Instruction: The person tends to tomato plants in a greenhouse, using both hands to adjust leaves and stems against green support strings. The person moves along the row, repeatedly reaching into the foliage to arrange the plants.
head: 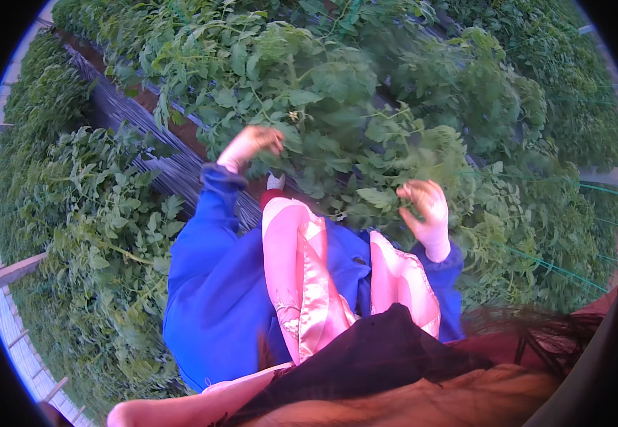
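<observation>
Leafy tomato plants (314,101) stand in front of me, with a small pale yellow flower (293,115) among the leaves. My left hand (255,144), slightly blurred, is raised beside this foliage with its fingers bent; whether it touches a leaf or holds something is hard to tell. On the other side, my right hand (425,207) is beside a leafy shoot (377,197), its thumb and fingers apart and nothing visible between them. Blue sleeves cover both arms down to the wrists.
Silvery plastic film (143,144) covers the ground between rows, beside a strip of bare brown soil (183,131). Green twine (549,265) runs through the plants at the right. A pink satin scarf (309,256) hangs before my body. A wooden bar (15,271) juts in at the left.
</observation>
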Tool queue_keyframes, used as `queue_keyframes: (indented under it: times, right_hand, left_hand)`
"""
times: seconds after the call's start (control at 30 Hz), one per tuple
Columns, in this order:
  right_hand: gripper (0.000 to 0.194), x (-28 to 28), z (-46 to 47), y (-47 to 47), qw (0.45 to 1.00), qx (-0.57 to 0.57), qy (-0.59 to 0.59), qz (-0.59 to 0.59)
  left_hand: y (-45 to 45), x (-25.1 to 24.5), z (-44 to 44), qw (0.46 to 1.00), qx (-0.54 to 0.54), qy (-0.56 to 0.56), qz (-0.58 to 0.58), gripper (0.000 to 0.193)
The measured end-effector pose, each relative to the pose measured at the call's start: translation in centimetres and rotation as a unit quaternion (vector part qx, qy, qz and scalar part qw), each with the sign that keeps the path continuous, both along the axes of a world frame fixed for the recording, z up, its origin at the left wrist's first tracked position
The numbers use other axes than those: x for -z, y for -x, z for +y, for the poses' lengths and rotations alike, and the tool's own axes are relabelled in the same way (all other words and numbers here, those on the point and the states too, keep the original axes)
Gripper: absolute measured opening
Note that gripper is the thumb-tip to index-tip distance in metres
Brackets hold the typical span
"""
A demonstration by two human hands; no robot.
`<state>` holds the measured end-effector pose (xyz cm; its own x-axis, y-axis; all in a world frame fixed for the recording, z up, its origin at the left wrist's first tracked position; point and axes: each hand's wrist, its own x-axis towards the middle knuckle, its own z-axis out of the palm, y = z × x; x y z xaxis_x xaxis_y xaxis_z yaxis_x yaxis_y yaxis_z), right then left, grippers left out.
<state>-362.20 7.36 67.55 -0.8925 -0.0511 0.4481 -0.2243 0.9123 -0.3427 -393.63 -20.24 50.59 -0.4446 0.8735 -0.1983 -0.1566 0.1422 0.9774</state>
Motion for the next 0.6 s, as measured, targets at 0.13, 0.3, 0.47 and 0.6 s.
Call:
queue_keyframes:
  times: [0.13, 0.3, 0.47, 0.6]
  right_hand:
    - [0.065, 0.1, -3.9, 13.8, 0.982, 0.079, 0.169, -0.001]
    - [0.036, 5.7, -5.2, 27.4, 0.958, 0.053, 0.207, -0.191]
    - [0.023, 4.8, 0.3, 26.2, 0.960, 0.256, 0.020, -0.114]
    - [0.009, 2.3, -6.8, 23.1, 0.906, 0.204, -0.302, -0.216]
  left_hand:
    - [9.6, -1.2, 3.6, 0.985, -0.139, -0.080, 0.059, 0.037]
    - [14.1, 2.3, 12.0, 0.980, -0.099, -0.143, -0.093, 0.043]
    - [11.2, 2.2, 13.9, 0.988, -0.002, -0.153, 0.023, 0.039]
    - [7.0, 1.1, 14.8, 0.982, 0.069, -0.061, -0.167, 0.030]
